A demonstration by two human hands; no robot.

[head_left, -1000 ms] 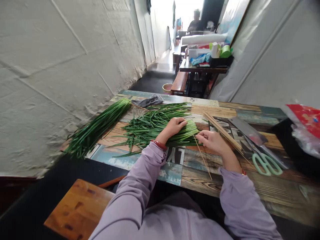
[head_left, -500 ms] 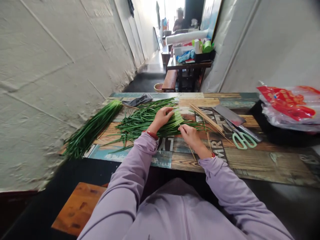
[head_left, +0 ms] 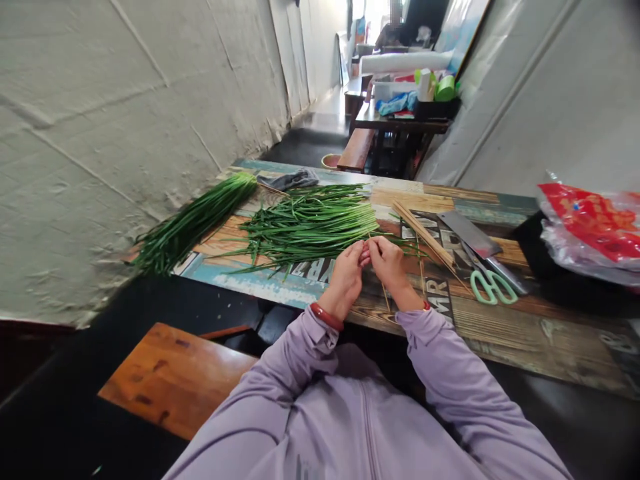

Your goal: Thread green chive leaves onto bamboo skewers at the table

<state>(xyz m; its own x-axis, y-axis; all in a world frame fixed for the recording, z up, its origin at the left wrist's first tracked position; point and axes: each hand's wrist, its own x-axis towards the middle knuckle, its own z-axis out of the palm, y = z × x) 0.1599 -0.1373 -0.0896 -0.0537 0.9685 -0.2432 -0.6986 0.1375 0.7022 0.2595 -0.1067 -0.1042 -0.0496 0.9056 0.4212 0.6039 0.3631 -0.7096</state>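
One loose bunch of long, flat green leaves with pale ends (head_left: pixel 310 230) lies spread on the patchwork wood-print worktop (head_left: pixel 480 330), just beyond two bare hands; a second bunch (head_left: pixel 200 223) lies farther left, making two. The left hand (head_left: pixel 346 277) and right hand (head_left: pixel 389 263) meet at the fingertips, near the loose bunch's pale ends. The right grip pinches one thin straw-coloured strip (head_left: pixel 385 297) that trails below it; whether the left grip pinches anything, I cannot tell. Rightward lie one sheaf of straw-coloured strips (head_left: pixel 425 233), one steel cleaver (head_left: pixel 470 233) and one pair of mint-handled scissors (head_left: pixel 495 287); at the far side, one grey cloth (head_left: pixel 295 178).
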